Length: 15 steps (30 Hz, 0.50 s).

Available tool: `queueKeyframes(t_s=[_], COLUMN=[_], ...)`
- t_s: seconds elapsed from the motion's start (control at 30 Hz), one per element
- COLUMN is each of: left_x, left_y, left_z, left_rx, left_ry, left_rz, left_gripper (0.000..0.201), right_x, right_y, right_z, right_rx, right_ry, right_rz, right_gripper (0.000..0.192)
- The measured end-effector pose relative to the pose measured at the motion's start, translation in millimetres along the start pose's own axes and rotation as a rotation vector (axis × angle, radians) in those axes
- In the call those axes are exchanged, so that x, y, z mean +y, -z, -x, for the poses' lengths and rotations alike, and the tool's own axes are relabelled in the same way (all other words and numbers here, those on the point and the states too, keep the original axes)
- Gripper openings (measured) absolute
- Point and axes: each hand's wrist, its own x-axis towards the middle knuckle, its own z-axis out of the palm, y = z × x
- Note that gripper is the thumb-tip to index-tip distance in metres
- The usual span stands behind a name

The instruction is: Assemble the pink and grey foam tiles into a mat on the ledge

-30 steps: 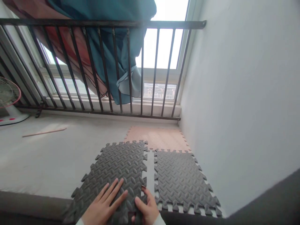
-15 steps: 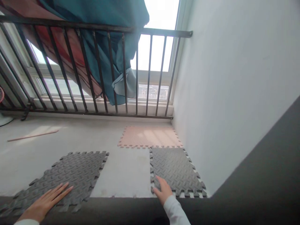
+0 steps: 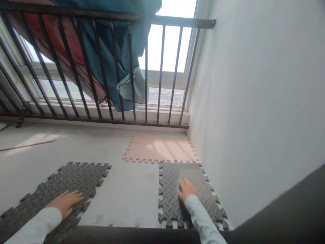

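Two dark grey foam mat tiles with toothed puzzle edges lie on the pale floor. On the left foam tile (image 3: 76, 179) my left hand (image 3: 66, 202) rests with its fingers stretched out. My right hand (image 3: 187, 190) is over the right foam tile (image 3: 170, 193), fingers apart and holding nothing; whether it presses on the tile I cannot tell. A pink foam tile (image 3: 157, 149) lies beyond the right grey one, their edges meeting or nearly so. Bare floor separates the two grey tiles.
A dark metal railing (image 3: 111, 120) crosses in front of the window, with a teal and red cloth (image 3: 101, 64) hanging by it. The white wall (image 3: 254, 101) rises at the right. A thin pinkish strip (image 3: 30, 145) lies on the floor at the far left.
My right hand has moved forward and right, from the right grey tile's left edge to over its middle. My left hand has reached further forward on the left tile. The view has shifted slightly.
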Motion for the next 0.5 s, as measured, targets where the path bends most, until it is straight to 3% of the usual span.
queueKeyframes(t_s=[0.1, 0.27, 0.37, 0.5], left_x=[77, 201, 243, 263], left_y=[12.0, -0.8, -0.1, 4.7], left_z=[-73, -179, -225, -270], left_rx=[-0.127, -0.31, -0.363, -0.378], left_ry=[-0.037, -0.029, 0.051, 0.116], left_rz=[0.133, 0.391, 0.381, 0.32], left_gripper=[0.053, 0.048, 0.046, 0.049], right_x=[-10, -18, -18, -11], right_y=[6, 6, 9, 11], right_z=[-33, -69, -80, -98], right_rx=[-0.006, -0.026, -0.007, 0.051], right_ry=[0.028, 0.034, 0.028, 0.012], right_rz=[-0.023, -0.043, -0.051, -0.005], right_gripper=[0.059, 0.075, 0.071, 0.078])
